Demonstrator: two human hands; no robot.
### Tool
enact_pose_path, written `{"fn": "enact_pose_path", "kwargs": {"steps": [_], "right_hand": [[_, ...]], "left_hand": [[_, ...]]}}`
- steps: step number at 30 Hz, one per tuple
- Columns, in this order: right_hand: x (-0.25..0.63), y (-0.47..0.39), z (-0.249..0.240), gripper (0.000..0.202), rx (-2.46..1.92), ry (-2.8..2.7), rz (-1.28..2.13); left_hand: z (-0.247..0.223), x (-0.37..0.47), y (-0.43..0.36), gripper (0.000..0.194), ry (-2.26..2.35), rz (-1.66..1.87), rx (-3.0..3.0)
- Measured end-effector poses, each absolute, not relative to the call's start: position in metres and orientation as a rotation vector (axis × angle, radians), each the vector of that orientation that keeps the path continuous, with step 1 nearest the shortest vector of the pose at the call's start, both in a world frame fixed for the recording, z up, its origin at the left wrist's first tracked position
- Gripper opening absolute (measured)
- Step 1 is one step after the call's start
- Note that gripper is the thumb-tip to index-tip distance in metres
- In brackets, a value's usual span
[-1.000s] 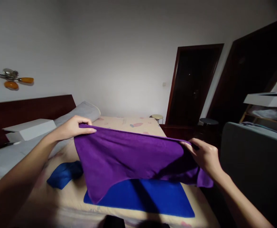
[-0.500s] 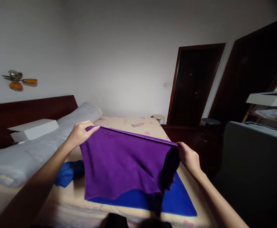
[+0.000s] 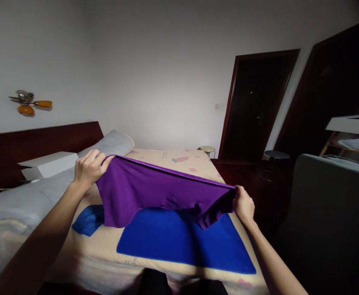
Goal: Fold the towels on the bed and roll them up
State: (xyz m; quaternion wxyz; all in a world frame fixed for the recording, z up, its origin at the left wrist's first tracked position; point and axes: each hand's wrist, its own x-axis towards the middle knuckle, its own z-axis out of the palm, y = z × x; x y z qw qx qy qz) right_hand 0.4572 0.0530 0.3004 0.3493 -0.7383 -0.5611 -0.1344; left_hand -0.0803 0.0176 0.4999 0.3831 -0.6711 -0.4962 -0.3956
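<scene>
A purple cloth is stretched in the air between my two hands, its lower part hanging loose and swung away from me. My left hand is closed on its upper left corner. At the upper right corner, slightly lower, my right hand pinches the cloth. Beneath it a blue cloth lies flat on the bed, its far part hidden behind the purple one. A crumpled blue cloth rests on the bed to the left, below my left wrist.
Grey pillows and a white box lie by the dark headboard. A beige stool and a black stool stand beyond the bed. On the right are a grey panel and a shelf with a white tray.
The purple cloth's lower edge has swung up and away, uncovering more of the flat blue cloth. My left hand has moved left and slightly up; my right hand has shifted little.
</scene>
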Motion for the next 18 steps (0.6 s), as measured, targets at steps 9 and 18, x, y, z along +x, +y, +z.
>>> {"fn": "enact_pose_path", "kwargs": {"steps": [9, 18], "right_hand": [[0.531, 0.030, 0.328, 0.055, -1.518, -1.610, -0.584], [0.566, -0.038, 0.357, 0.057, -1.306, -1.821, -0.793]], "left_hand": [[0.433, -0.125, 0.015, 0.029, -1.222, -0.642, -2.040], [0.376, -0.129, -0.002, 0.026, -1.503, -0.757, -2.260]]}}
